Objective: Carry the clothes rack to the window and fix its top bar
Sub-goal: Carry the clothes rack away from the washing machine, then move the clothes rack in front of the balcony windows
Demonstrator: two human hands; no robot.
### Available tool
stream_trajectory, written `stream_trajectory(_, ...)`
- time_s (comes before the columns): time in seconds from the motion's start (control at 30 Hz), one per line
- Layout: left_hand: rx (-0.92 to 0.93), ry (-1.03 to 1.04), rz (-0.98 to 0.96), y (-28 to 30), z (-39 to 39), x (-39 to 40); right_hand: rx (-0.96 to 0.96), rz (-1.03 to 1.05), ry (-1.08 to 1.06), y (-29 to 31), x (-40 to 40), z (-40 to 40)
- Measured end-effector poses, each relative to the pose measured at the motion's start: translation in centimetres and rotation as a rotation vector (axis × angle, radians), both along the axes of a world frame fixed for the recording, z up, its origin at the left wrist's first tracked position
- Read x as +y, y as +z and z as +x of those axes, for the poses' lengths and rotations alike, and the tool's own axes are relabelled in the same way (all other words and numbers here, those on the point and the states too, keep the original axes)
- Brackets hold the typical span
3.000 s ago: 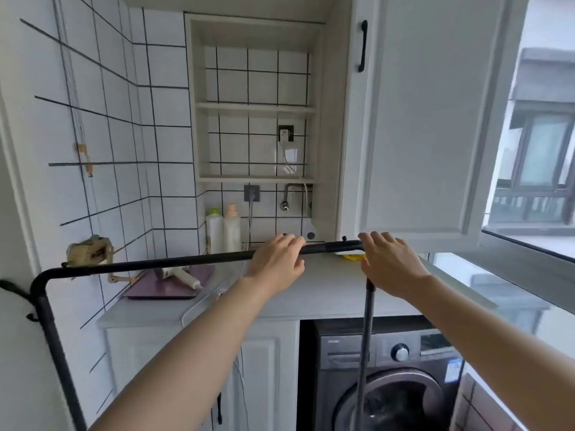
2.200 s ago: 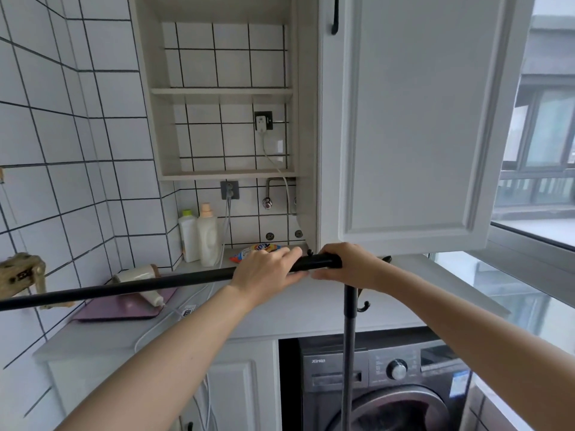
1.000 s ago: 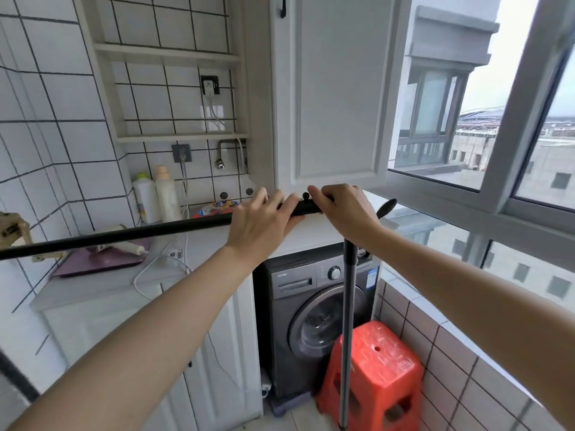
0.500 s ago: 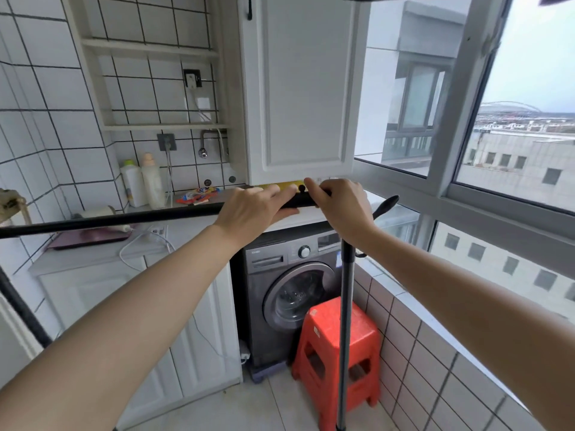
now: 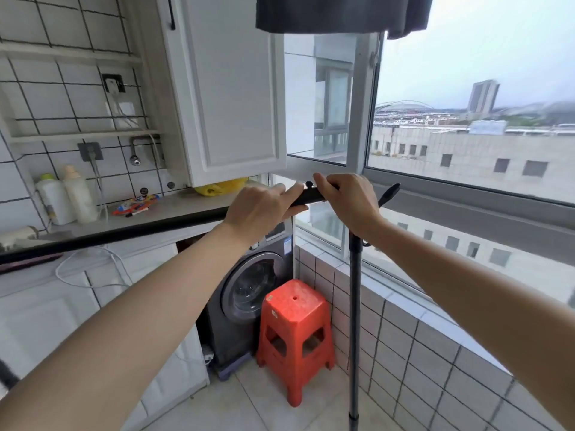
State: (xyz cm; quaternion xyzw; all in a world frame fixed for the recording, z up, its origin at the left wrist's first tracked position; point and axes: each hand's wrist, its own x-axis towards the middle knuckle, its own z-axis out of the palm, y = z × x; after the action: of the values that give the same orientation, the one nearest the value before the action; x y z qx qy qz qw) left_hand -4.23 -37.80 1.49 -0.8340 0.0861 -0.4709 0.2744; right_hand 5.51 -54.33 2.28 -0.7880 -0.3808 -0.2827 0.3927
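- Running from the left edge to the centre of the frame, the black top bar of the clothes rack rises toward the window.
- Left hand: fingers curled over the top bar from above, closed around it at frame centre.
- Right hand: fingers wrapped over the bar's end where it meets the upright pole, closed on that joint; a small black knob shows between the two hands.
- Upright pole: descends from the right hand to the lower edge of the frame, just beside the tiled sill wall.
- Red stool: on the floor left of the pole, beside the washing machine.
- Counter, left: two bottles against the tiled wall.
- Dark cloth: hangs at the top centre.
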Motion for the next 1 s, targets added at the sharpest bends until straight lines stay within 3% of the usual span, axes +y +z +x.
stream_trajectory(0.57, 0.037, -0.275, 0.010, -0.6, -4.9, -13.5, 0.019, -0.013, -0.225, -1.6, -15.4, -8.7)
stream_trajectory(1.0, 0.047, -0.448, -0.002, -0.5, -9.5, -34.3, 0.002, -0.022, -0.377, -1.1, -36.8, -16.1)
